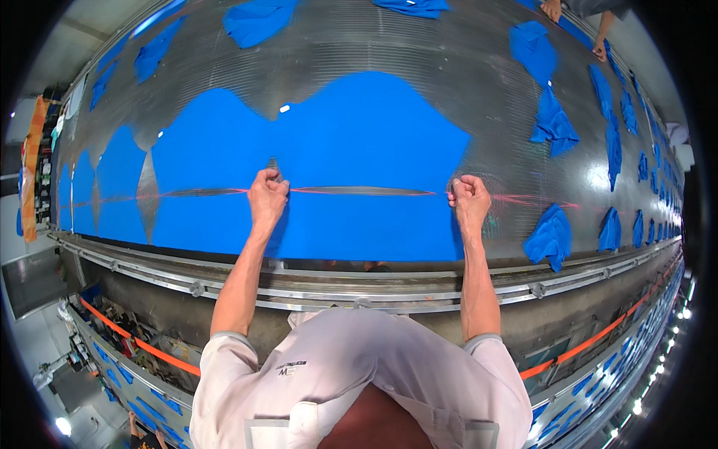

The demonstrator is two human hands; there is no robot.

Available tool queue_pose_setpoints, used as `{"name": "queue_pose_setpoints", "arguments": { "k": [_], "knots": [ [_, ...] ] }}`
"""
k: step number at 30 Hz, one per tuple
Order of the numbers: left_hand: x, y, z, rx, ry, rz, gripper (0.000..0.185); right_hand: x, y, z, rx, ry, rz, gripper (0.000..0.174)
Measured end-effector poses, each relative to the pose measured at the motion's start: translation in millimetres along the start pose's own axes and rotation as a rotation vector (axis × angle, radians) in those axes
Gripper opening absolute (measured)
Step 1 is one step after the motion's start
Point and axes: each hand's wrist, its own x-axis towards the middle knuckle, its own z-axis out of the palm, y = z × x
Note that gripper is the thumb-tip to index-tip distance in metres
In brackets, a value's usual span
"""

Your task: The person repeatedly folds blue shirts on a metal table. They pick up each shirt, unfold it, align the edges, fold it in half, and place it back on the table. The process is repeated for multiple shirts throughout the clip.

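Note:
Flat on the long dark table [364,53] before me lies a blue fabric panel [370,227] with straight sides. My left hand [268,193] pinches at its far left corner. At the far right corner, my right hand [470,199] has thumb and fingertips together on the fabric edge. Beyond it lies a larger blue fabric piece [376,132] with a curved top and a small white tag [284,109]. A narrow dark gap with pink lines runs between the two pieces. My fingers partly hide the corners.
More flat blue pieces [213,143] continue to the left. Crumpled blue pieces [549,236] lie along the table to the right. A metal rail [359,300] runs along the near edge. Another person's hand [600,50] is at the far right side.

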Motion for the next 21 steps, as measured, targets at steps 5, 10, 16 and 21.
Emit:
{"name": "queue_pose_setpoints", "arguments": {
  "k": [5, 10, 16, 21],
  "knots": [
    [-28.3, 4.1, -11.4, 0.134, 0.142, 0.099, 0.038, -29.3, 5.5, -32.4, -0.229, 0.218, -0.112, 0.028],
    [-59.0, -7.0, -13.4, 0.299, 0.190, 0.249, 0.049, -60.8, 27.7, -26.5, -0.643, 0.244, -0.335, 0.053],
    [-84.9, -25.1, -1.0, 0.402, 0.196, 0.305, 0.061, -85.8, 36.5, 17.8, -0.985, 0.115, -0.318, 0.080],
    [-98.0, -35.7, 0.8, 0.418, 0.200, 0.250, 0.066, -82.3, 25.8, 39.0, -1.032, 0.041, -0.308, 0.085]
  ]
}}
